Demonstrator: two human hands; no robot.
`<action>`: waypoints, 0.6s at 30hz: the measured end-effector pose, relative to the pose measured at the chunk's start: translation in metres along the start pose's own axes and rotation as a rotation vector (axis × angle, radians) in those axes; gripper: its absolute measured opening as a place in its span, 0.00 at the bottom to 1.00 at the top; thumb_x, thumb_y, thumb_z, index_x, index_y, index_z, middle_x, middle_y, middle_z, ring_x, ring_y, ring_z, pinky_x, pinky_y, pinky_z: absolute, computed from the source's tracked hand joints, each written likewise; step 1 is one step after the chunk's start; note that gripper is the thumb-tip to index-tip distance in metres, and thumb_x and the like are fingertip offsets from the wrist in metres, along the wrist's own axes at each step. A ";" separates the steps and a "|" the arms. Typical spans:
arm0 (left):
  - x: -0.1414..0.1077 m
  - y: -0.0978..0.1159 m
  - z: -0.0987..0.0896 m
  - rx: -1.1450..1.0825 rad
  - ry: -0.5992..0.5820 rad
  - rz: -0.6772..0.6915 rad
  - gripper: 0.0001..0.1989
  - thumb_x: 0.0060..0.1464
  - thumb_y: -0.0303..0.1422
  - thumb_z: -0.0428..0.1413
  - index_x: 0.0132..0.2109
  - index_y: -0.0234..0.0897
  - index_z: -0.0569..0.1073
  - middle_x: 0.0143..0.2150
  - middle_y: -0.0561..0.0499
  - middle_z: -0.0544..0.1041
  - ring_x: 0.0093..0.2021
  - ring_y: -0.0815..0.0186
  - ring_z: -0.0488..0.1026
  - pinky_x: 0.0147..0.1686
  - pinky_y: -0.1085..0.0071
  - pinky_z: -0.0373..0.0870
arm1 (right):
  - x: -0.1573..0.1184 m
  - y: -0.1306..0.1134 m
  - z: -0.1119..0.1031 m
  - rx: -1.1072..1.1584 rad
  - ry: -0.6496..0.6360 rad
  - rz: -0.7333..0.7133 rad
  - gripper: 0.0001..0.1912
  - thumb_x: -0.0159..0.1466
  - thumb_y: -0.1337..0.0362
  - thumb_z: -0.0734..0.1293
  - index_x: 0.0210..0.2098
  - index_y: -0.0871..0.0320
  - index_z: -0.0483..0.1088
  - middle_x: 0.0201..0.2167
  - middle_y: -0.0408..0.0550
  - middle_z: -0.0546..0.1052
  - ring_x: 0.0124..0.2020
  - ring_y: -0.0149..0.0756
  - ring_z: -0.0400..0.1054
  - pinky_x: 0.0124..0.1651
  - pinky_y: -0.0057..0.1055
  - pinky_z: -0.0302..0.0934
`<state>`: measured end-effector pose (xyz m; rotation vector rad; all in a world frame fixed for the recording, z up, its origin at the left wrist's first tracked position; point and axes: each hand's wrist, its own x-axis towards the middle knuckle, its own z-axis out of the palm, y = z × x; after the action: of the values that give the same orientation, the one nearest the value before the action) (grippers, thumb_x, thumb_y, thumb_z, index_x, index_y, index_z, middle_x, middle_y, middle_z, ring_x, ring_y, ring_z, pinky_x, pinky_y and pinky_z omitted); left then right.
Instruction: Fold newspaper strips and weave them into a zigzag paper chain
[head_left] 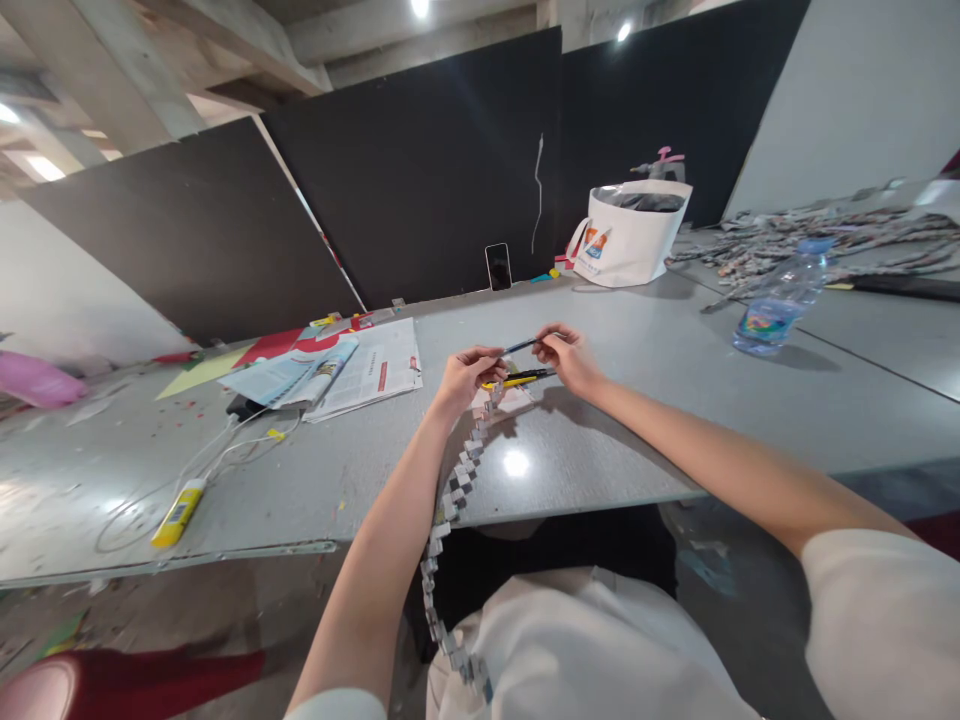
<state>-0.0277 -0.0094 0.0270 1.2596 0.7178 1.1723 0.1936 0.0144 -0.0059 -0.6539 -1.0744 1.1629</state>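
Observation:
A narrow dark paper strip (519, 346) is stretched between my hands above the table. My left hand (466, 378) pinches its left end, and my right hand (568, 355) pinches the right end. From beneath my left hand, a zigzag chain of folded paper (459, 485) runs over the table edge and down to my lap. Whether the strip joins the chain is hidden by my fingers. A yellow-and-black cutting tool (521, 379) lies on the table just below my hands, beside small pale paper pieces (517, 398); its exact kind is unclear.
Newspapers (367, 372) and a yellow glue stick (178, 513) with a white cable lie left. A phone (498, 267) leans on the black partition (420, 170). To the right are a white bag (630, 235), a plastic bottle (784, 300) and piled paper strips (780, 240).

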 end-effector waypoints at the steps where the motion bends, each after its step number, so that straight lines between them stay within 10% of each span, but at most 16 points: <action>1: -0.001 0.002 0.000 0.006 -0.022 -0.015 0.14 0.51 0.34 0.70 0.41 0.29 0.81 0.33 0.43 0.83 0.30 0.67 0.80 0.37 0.69 0.76 | 0.000 0.000 0.000 -0.008 0.002 0.000 0.08 0.59 0.59 0.74 0.34 0.55 0.73 0.25 0.45 0.78 0.25 0.31 0.66 0.30 0.30 0.59; 8: -0.008 0.014 -0.004 0.063 -0.392 -0.270 0.22 0.59 0.47 0.66 0.49 0.35 0.73 0.36 0.43 0.83 0.31 0.62 0.82 0.29 0.72 0.73 | -0.009 -0.004 0.003 -0.184 -0.139 -0.128 0.03 0.61 0.64 0.69 0.31 0.56 0.72 0.24 0.43 0.74 0.26 0.32 0.65 0.32 0.31 0.58; 18: -0.009 0.008 0.010 0.250 -0.316 -0.314 0.19 0.65 0.47 0.61 0.43 0.31 0.76 0.24 0.52 0.75 0.19 0.72 0.70 0.18 0.77 0.62 | -0.027 -0.010 0.019 -0.296 -0.208 -0.135 0.11 0.65 0.55 0.71 0.38 0.56 0.73 0.28 0.44 0.76 0.31 0.35 0.70 0.37 0.33 0.65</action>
<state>-0.0231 -0.0221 0.0349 1.4377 0.8051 0.6241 0.1799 -0.0158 0.0014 -0.6873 -1.4630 0.9781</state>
